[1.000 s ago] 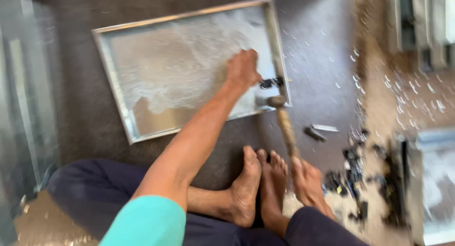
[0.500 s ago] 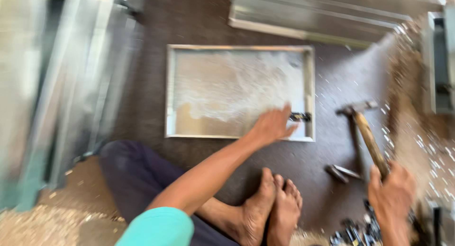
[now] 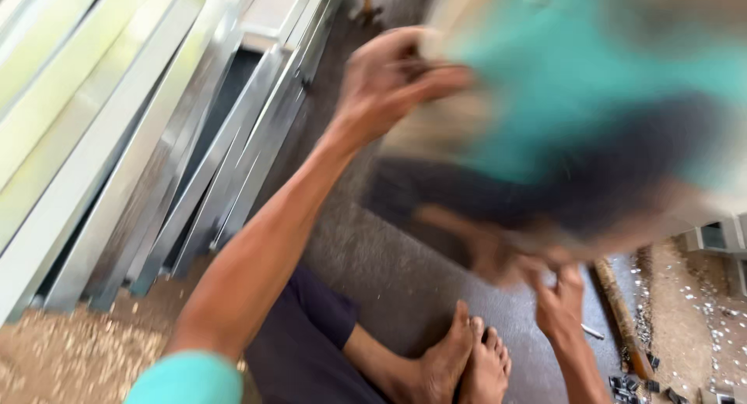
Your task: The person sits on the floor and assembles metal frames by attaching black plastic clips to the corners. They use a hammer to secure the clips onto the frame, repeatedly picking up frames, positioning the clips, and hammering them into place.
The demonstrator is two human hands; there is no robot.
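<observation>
The left hand (image 3: 389, 81) reaches far forward on a straight arm, fingers curled on something too blurred to tell, right of the leaning grey metal frames (image 3: 194, 163). The right hand (image 3: 560, 303) hangs low beside the bare feet (image 3: 467, 361), its grip unclear, a brown wooden handle (image 3: 618, 314) just right.

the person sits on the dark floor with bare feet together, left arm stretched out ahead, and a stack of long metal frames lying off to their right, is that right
Not quite: the stack of long metal frames lies to the person's left, not their right, as the head view shows. The rest holds: bare feet together on the dark floor, left hand stretched out ahead.
</observation>
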